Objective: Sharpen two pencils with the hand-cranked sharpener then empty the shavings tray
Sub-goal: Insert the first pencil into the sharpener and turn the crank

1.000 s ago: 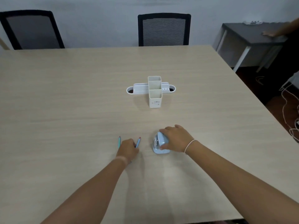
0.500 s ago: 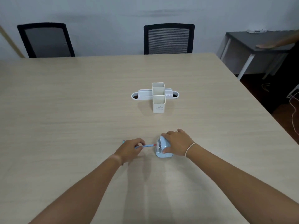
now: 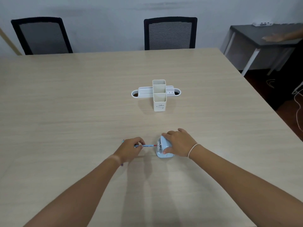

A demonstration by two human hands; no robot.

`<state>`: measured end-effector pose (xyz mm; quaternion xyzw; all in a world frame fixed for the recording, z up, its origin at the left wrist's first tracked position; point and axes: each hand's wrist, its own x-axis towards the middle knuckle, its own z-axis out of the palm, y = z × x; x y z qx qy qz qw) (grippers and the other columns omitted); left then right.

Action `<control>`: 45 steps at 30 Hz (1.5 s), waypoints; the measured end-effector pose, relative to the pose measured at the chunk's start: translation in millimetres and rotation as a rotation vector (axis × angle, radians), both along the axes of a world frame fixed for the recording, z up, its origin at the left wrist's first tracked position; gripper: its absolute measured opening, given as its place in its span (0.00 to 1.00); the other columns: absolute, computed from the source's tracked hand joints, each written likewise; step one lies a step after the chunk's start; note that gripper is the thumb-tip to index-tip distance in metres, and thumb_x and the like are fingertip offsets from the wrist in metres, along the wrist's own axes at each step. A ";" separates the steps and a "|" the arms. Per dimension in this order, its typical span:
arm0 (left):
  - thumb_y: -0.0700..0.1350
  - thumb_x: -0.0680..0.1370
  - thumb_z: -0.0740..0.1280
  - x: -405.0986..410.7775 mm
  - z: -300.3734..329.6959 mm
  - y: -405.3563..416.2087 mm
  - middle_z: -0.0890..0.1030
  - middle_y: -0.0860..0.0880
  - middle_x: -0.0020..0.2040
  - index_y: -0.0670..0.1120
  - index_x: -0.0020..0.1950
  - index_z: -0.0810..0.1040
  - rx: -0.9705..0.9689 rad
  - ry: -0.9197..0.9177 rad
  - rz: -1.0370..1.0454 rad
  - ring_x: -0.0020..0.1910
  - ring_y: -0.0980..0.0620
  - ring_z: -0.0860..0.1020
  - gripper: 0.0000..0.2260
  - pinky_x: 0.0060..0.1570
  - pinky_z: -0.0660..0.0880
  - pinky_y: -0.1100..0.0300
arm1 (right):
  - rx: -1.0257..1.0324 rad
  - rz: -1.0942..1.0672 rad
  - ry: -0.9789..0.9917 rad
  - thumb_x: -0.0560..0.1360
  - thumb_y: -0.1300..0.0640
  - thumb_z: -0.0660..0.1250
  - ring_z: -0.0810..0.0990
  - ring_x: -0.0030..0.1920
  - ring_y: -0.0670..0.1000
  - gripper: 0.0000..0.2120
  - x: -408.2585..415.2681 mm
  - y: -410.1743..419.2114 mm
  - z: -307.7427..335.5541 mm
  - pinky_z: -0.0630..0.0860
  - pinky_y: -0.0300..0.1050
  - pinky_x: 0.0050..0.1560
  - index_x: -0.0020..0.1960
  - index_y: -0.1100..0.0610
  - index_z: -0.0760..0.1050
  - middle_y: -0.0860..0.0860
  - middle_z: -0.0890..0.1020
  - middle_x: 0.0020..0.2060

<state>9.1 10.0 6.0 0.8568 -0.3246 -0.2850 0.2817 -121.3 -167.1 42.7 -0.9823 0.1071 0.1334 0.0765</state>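
1. So, you had one pale blue sharpener (image 3: 164,149) on the table (image 3: 65,104), near your edge, and your right hand (image 3: 177,145) was clamped over its top and back, fingers curled around the body.
2. You could count two pencils: one blue pencil (image 3: 145,145) lay level in your left hand (image 3: 129,149), pinched between thumb and fingers, its red-marked tip touching the sharpener's front face; of the second pencil (image 3: 123,141), only a small end showed past the left hand's far side, on the table.
3. You had one white desk organizer (image 3: 159,95) standing well beyond the sharpener, mid-table, and two black chairs (image 3: 170,33) at the far edge.
4. Compared with a second ago, you had lifted one of the two pencils off the table and turned it toward the sharpener; half a second ago it was already aimed there, and its tip had since closed onto the front face.
5. Your right hand had kept its hold on the sharpener throughout.
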 end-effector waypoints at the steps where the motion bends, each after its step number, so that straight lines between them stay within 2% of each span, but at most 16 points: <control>1: 0.45 0.76 0.61 0.5 0.6 -0.7 0.75 0.50 0.34 0.61 0.36 0.73 -0.006 0.007 0.001 0.36 0.51 0.71 0.12 0.48 0.69 0.54 | -0.003 0.002 0.000 0.71 0.41 0.64 0.73 0.61 0.55 0.32 0.2 -0.3 -0.1 0.55 0.51 0.71 0.70 0.54 0.61 0.53 0.73 0.64; 4: 0.44 0.76 0.62 -3.7 3.5 -6.8 0.73 0.54 0.32 0.55 0.41 0.76 -0.031 0.021 -0.023 0.33 0.54 0.70 0.08 0.53 0.70 0.51 | -0.004 0.006 0.000 0.72 0.41 0.64 0.73 0.62 0.55 0.33 0.3 0.0 0.4 0.55 0.51 0.71 0.70 0.55 0.61 0.53 0.73 0.65; 7: 0.41 0.77 0.61 -12.8 7.1 -17.1 0.73 0.54 0.34 0.50 0.44 0.77 -0.043 0.023 -0.065 0.36 0.51 0.71 0.07 0.37 0.69 0.62 | -0.006 0.010 0.001 0.72 0.41 0.64 0.73 0.62 0.55 0.33 0.2 0.2 0.5 0.55 0.52 0.71 0.70 0.55 0.61 0.53 0.73 0.65; 9: 0.42 0.77 0.60 -12.9 6.1 -19.6 0.73 0.52 0.35 0.47 0.44 0.77 -0.015 0.029 -0.063 0.36 0.50 0.71 0.06 0.35 0.68 0.62 | -0.007 0.010 0.003 0.72 0.41 0.64 0.73 0.62 0.55 0.33 -0.2 0.4 0.1 0.55 0.52 0.71 0.70 0.55 0.61 0.54 0.73 0.65; 12: 0.44 0.78 0.59 -9.6 5.3 -17.1 0.72 0.50 0.35 0.41 0.45 0.78 0.065 0.054 -0.092 0.32 0.52 0.69 0.10 0.33 0.66 0.61 | -0.011 0.020 0.009 0.72 0.41 0.64 0.72 0.63 0.55 0.33 0.4 0.2 -0.1 0.54 0.52 0.72 0.70 0.56 0.60 0.54 0.73 0.65; 18: 0.41 0.78 0.56 -5.5 8.1 -19.2 0.70 0.52 0.31 0.48 0.38 0.74 0.100 0.046 -0.153 0.30 0.53 0.68 0.11 0.31 0.66 0.62 | -0.010 0.031 -0.004 0.72 0.40 0.64 0.73 0.61 0.56 0.33 2.5 -1.2 -3.9 0.52 0.52 0.73 0.70 0.57 0.61 0.54 0.75 0.62; 22: 0.40 0.79 0.57 -15.1 9.9 -32.1 0.70 0.53 0.31 0.48 0.33 0.70 0.110 0.035 -0.210 0.32 0.54 0.68 0.14 0.35 0.65 0.61 | -0.053 0.054 -0.012 0.72 0.40 0.63 0.75 0.60 0.56 0.33 3.9 0.7 -4.7 0.47 0.53 0.74 0.69 0.58 0.62 0.54 0.77 0.59; 26: 0.40 0.79 0.57 -19.4 6.7 -40.4 0.74 0.47 0.36 0.44 0.37 0.71 0.073 0.031 -0.221 0.39 0.49 0.70 0.11 0.43 0.67 0.57 | -0.010 0.020 -0.029 0.72 0.40 0.63 0.74 0.61 0.56 0.33 1.2 -0.1 -7.5 0.47 0.53 0.74 0.69 0.58 0.61 0.54 0.76 0.61; 30: 0.40 0.78 0.57 -18.6 6.6 -39.8 0.75 0.45 0.38 0.43 0.37 0.72 0.076 0.027 -0.209 0.40 0.48 0.71 0.10 0.43 0.67 0.57 | 0.006 0.020 -0.033 0.72 0.40 0.63 0.73 0.62 0.55 0.33 1.2 0.5 -6.4 0.47 0.53 0.74 0.70 0.57 0.61 0.55 0.75 0.62; 34: 0.40 0.78 0.57 -20.3 14.3 -40.3 0.72 0.50 0.35 0.46 0.34 0.71 0.107 0.051 -0.201 0.39 0.49 0.70 0.12 0.41 0.66 0.58 | -0.010 0.025 -0.030 0.72 0.39 0.63 0.73 0.62 0.55 0.34 0.5 -1.4 -7.7 0.47 0.54 0.74 0.70 0.58 0.60 0.55 0.75 0.63; 35: 0.41 0.77 0.58 -19.8 17.0 -39.9 0.73 0.50 0.36 0.45 0.36 0.73 0.114 0.041 -0.210 0.40 0.49 0.71 0.11 0.43 0.67 0.57 | -0.016 0.030 -0.030 0.72 0.39 0.62 0.72 0.63 0.55 0.35 0.0 -1.5 -8.0 0.47 0.54 0.74 0.70 0.58 0.59 0.55 0.74 0.64; 37: 0.41 0.76 0.59 -16.5 21.6 -38.2 0.77 0.46 0.46 0.42 0.47 0.78 0.112 -0.014 -0.218 0.48 0.47 0.75 0.08 0.50 0.70 0.56 | 0.020 0.024 -0.026 0.71 0.38 0.63 0.69 0.66 0.54 0.37 -2.1 -1.1 -5.0 0.46 0.54 0.74 0.72 0.57 0.57 0.54 0.71 0.67; 39: 0.45 0.74 0.59 -10.2 28.1 -35.6 0.78 0.45 0.56 0.43 0.56 0.77 0.071 -0.078 -0.172 0.57 0.46 0.74 0.14 0.59 0.70 0.54 | 0.163 -0.058 -0.104 0.71 0.39 0.64 0.64 0.70 0.51 0.38 -5.1 -3.0 3.7 0.45 0.54 0.75 0.73 0.55 0.55 0.52 0.67 0.71; 41: 0.50 0.71 0.58 -7.0 36.3 -36.4 0.77 0.47 0.61 0.46 0.61 0.75 -0.011 -0.114 -0.126 0.62 0.47 0.72 0.20 0.65 0.69 0.52 | 0.308 -0.186 -0.307 0.75 0.45 0.63 0.66 0.70 0.51 0.30 -10.8 -10.7 12.7 0.53 0.51 0.74 0.72 0.55 0.58 0.53 0.68 0.70; 43: 0.52 0.74 0.61 -11.3 44.1 -43.1 0.75 0.48 0.63 0.47 0.64 0.72 -0.078 -0.140 -0.126 0.64 0.47 0.71 0.20 0.67 0.68 0.52 | 0.387 -0.315 -0.540 0.77 0.57 0.62 0.73 0.63 0.55 0.20 -20.3 -24.6 15.3 0.65 0.46 0.66 0.68 0.57 0.66 0.56 0.75 0.64; 45: 0.52 0.75 0.65 -24.0 48.8 -54.2 0.73 0.48 0.66 0.48 0.67 0.69 -0.070 -0.188 -0.185 0.66 0.48 0.69 0.21 0.67 0.66 0.54 | 0.393 -0.396 -0.588 0.76 0.65 0.60 0.76 0.59 0.56 0.17 -32.6 -36.1 12.0 0.70 0.44 0.59 0.64 0.58 0.71 0.57 0.78 0.59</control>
